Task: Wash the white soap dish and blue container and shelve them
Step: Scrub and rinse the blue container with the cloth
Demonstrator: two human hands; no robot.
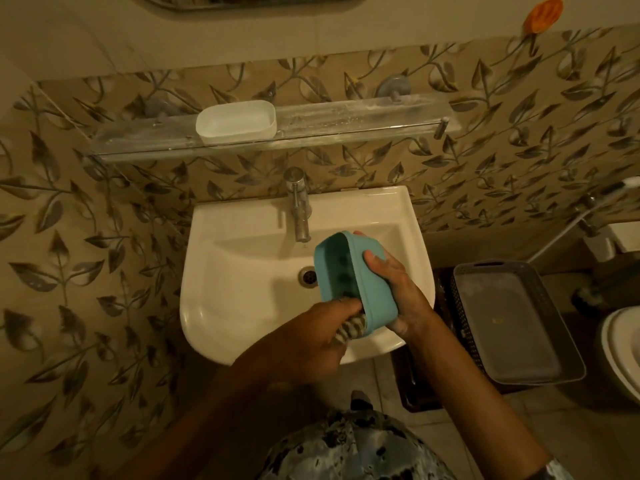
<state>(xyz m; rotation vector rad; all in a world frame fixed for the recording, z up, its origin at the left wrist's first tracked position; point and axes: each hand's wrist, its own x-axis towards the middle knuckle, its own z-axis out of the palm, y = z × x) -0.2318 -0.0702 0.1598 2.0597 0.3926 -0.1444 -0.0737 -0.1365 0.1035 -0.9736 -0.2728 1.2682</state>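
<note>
Bathroom washbasin [207, 271]: right hand [398, 289] clasps blue container [349, 271] across walls; left hand [311, 337] grips scrubber [349, 329] inside. Light, rigid, probably slippery.

Light blue-green container [334, 268]; plain white soap dish [236, 123]; white sink [242, 258] with silver tap [298, 206]. Scrubber [351, 329] striped grey and white. Wall tiles [104, 237] beige, patterned with grey-brown leaves on vines. Basket [512, 323] grey, sides perforated in a grid. Orange holder [542, 13] high on the wall. Garment [356, 448] pale blue, blotched black.
</note>
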